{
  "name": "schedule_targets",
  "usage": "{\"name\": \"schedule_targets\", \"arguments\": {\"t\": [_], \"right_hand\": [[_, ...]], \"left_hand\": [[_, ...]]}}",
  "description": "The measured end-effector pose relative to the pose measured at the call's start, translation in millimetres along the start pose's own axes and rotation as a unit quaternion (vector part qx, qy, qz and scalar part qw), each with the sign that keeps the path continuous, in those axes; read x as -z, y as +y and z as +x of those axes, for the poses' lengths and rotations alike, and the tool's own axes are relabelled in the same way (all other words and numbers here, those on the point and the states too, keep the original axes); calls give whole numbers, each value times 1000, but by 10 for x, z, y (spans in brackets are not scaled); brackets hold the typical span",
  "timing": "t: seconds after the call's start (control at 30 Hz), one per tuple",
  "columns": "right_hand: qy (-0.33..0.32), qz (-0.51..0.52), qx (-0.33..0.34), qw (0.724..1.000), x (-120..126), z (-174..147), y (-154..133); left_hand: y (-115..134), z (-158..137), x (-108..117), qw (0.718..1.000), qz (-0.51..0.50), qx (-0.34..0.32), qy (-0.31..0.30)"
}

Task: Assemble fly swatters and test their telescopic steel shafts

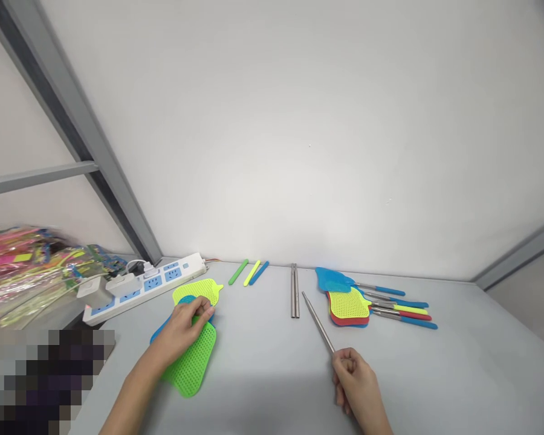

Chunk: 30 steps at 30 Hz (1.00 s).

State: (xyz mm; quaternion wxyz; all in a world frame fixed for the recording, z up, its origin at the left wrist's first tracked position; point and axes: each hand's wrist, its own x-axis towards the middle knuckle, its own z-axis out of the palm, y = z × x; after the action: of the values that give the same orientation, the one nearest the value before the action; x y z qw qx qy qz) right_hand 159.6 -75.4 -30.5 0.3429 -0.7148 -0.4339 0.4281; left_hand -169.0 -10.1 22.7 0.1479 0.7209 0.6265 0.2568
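My left hand point(188, 323) is closed at the upper end of a green fly swatter head point(193, 362), its fingertips pinched together there. The narrow neck of that head is hidden by the fingers. Beneath lie a blue swatter head point(161, 330), mostly covered, and a yellow-green swatter head point(204, 291) whose short neck points right. In my right hand point(356, 380) is a thin metal telescopic rod point(318, 323), gripped by its lower end and slanting up to the left. Two more metal rods point(294, 291) lie side by side on the table, left of the held rod's tip.
Green, yellow and blue handle sleeves point(252, 273) lie near the wall. Stacked fly swatters point(350, 305) with coloured handles occupy the right side. A white power strip point(145, 289) with plugs runs along the left edge, beside shiny plastic-wrapped packages point(40, 272). Grey table point(263, 350) extends below.
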Motion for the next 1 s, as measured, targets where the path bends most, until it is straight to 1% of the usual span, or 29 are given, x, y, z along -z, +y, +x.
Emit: {"name": "schedule_targets", "arguments": {"t": [0.1,0.13,0.2,0.27,0.33,0.47,0.6,0.7,0.8,1.0], "right_hand": [[-4,67,15,998,8,6,38],[-4,93,23,995,12,16,43],[-8,154,37,987,23,39,44],[-18,219,44,975,44,58,38],[-33,260,43,964,75,65,35],[-74,292,40,953,164,55,52],[-116,333,7,936,254,64,69],[-153,359,-1,921,295,79,75],[-169,382,9,909,314,80,85],[-144,426,9,893,346,78,101]], "left_hand": [[26,9,-34,998,-21,-19,-53],[31,11,-48,998,-22,-25,-59],[46,14,-75,997,-13,-42,-62],[80,22,-102,997,6,-58,-53],[153,37,-137,996,27,-72,-42],[440,68,-297,992,29,-119,-34],[780,64,-610,986,-15,-159,-45],[944,15,-842,979,-40,-197,-41],[996,-62,-960,978,-39,-200,-44],[966,-136,-931,978,-40,-195,-66]]}}
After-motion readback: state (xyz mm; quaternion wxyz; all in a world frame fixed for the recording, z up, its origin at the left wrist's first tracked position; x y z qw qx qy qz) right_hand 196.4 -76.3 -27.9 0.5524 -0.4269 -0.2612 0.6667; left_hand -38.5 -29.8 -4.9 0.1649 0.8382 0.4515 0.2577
